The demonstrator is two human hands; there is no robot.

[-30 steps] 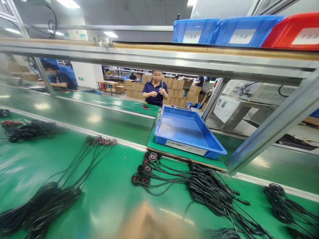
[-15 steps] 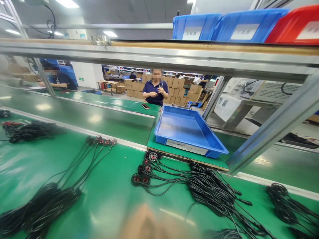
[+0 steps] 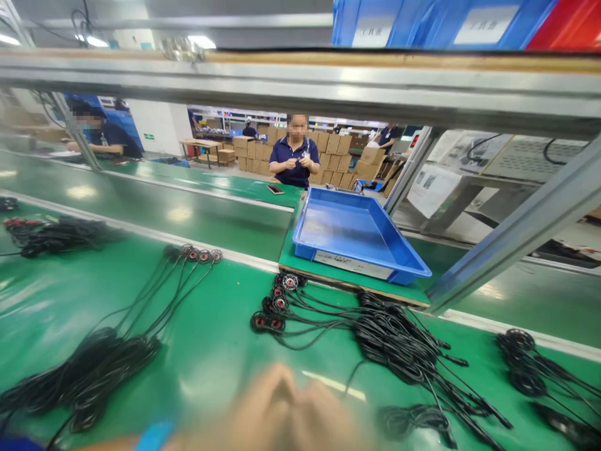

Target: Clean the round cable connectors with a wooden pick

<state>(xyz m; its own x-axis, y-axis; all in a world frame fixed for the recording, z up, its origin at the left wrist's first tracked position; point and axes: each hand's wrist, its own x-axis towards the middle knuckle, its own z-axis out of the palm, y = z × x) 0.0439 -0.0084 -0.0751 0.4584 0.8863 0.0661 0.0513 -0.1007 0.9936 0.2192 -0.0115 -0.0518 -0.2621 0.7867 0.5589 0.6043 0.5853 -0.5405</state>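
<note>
At the bottom edge, very close to the camera, a blurred skin-coloured shape is my left hand (image 3: pixel 272 410), with a blue cuff (image 3: pixel 154 435) to its left. A second blurred lobe beside it looks like my right hand (image 3: pixel 331 416). Both are smeared, so their fingers and anything in them cannot be made out. Just beyond them on the green belt (image 3: pixel 211 351) lies a tangle of black cables (image 3: pixel 399 344). Their round red-and-black discs (image 3: pixel 282 302) are lined up at the left end.
More black cable bundles lie at the left (image 3: pixel 94 369), far left (image 3: pixel 56 232) and right (image 3: pixel 530 363). An empty blue tray (image 3: pixel 404 258) sits on a raised board. A metal shelf rail (image 3: pixel 300 88) and slanted post (image 3: pixel 516 232) cross overhead. A person (image 3: pixel 295 156) works opposite.
The view has tilted down slightly. The blurred hands have risen further into the bottom of the picture, and the blue cuff now shows. The cables and tray have not moved.
</note>
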